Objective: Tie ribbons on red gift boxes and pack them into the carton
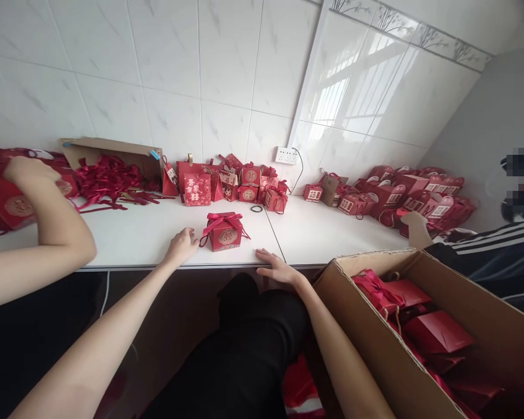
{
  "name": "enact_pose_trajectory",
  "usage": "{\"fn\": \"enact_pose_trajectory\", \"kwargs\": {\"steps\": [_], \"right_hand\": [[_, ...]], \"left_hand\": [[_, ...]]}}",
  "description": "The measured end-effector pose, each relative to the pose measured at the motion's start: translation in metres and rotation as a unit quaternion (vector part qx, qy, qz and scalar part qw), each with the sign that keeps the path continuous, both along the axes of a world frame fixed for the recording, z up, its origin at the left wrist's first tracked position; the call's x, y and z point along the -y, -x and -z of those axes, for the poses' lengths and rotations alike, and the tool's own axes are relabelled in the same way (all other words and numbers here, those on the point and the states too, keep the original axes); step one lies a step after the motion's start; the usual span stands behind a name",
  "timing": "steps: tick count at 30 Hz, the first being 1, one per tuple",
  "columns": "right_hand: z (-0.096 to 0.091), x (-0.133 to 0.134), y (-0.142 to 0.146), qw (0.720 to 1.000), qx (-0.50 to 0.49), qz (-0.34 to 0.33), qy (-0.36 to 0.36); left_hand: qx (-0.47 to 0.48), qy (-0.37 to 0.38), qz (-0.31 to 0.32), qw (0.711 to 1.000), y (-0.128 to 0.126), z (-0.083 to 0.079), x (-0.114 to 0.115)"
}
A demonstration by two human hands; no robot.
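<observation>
On the white table [126, 233] stands a small red gift box [226, 237] with a round gold emblem on its front and a red ribbon bow [224, 219] on top. My left hand [183, 245] rests just left of the box, its fingers loosely bent and apart, holding nothing. To the right of the box, at the table's front edge, my right hand [277, 267] lies with its fingers spread, also without anything in it. A dark ring-shaped band [256, 209] lies behind the box.
At left, another person's arm [63, 224] reaches toward red boxes, near a carton of loose ribbons [107, 177]. Finished-looking boxes [250, 183] line the wall below a power strip [286, 155]. At right, a co-worker's hand [415, 226] touches piled boxes; a cardboard carton [353, 302] holds more.
</observation>
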State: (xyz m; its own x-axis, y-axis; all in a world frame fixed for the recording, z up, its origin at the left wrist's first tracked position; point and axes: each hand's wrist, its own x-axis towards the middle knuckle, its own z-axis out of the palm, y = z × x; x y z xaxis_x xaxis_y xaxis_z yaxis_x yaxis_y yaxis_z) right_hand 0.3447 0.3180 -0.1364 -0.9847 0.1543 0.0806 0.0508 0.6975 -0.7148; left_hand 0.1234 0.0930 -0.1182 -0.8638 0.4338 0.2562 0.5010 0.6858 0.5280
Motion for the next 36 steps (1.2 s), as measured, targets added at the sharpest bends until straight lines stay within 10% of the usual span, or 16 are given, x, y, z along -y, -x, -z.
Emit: {"fn": "enact_pose_trajectory", "kwargs": {"steps": [28, 36], "right_hand": [[0.053, 0.046, 0.003, 0.931, -0.258, 0.217, -0.138], [-0.001, 0.087, 0.020, 0.926, -0.345, 0.152, -0.033]], "left_hand": [[0.002, -0.116, 0.098, 0.988, -0.002, 0.016, 0.014], [-0.041, -0.168, 0.207, 0.963, -0.022, 0.011, -0.011]]}}
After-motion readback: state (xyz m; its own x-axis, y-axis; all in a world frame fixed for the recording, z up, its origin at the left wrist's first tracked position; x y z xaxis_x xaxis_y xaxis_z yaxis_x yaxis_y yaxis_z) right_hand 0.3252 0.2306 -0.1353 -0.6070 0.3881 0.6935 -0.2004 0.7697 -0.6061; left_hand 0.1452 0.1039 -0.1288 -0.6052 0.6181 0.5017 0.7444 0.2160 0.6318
